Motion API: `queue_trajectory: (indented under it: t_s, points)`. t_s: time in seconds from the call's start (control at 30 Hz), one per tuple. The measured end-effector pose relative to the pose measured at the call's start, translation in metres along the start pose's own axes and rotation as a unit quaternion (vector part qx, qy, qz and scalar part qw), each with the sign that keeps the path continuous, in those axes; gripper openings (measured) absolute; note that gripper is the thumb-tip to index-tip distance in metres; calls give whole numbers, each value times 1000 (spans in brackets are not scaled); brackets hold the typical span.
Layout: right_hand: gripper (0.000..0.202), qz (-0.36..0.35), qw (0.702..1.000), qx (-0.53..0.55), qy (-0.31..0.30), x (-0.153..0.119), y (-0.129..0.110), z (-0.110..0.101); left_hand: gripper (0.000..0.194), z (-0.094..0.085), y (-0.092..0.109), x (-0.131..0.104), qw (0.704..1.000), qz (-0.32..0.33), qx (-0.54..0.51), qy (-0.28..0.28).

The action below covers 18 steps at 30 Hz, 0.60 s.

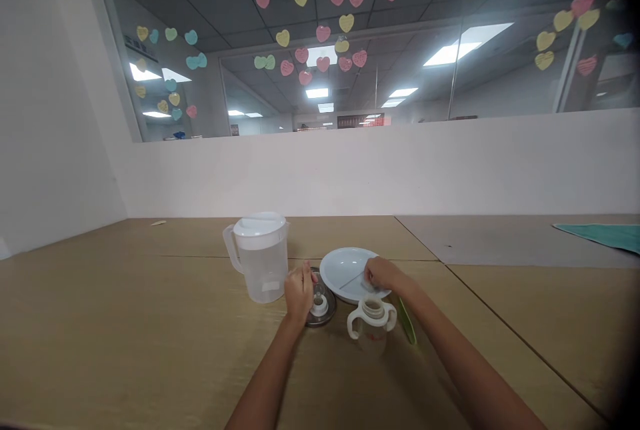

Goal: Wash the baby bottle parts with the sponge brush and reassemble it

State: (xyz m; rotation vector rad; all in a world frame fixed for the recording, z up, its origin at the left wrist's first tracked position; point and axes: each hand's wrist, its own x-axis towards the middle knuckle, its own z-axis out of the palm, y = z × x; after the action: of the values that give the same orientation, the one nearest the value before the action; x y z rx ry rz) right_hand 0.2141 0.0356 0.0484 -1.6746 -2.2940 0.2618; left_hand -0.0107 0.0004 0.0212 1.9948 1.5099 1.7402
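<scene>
My left hand (pixel 299 290) is beside a small round metal dish (pixel 327 313) that bears a white bottle cap with a teat (pixel 319 304); its fingers are bent, and what they hold, if anything, is hidden. My right hand (pixel 381 273) is closed over the right side of a white plate (pixel 345 262), and what is in its fingers is too small to tell. A thin pale stick (pixel 350 281) lies in the plate. In front of the plate stands an uncapped baby bottle (pixel 373 323) with two white handles.
A lidded clear pitcher (pixel 265 270) stands left of my left hand. A green utensil (pixel 407 321) lies under my right forearm. At the far right is a teal cloth (pixel 605 235). A white wall (pixel 350 177) runs behind the table (pixel 125 323).
</scene>
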Motion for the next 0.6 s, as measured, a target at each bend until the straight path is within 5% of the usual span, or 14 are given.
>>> queue_trajectory:
  t_s: [0.17,0.37,0.6]
  points:
    - [23,-54,998,22,-18,3,-13,7,56,0,0,0,998,26,52,-37]
    - [22,-87,958,213,172,-1,-25,-27,43,3,-4,-1,958,106,221,-148]
    - [23,-121,914,379,87,-35,-45,-66,43,6,-1,-5,927,104,303,-197]
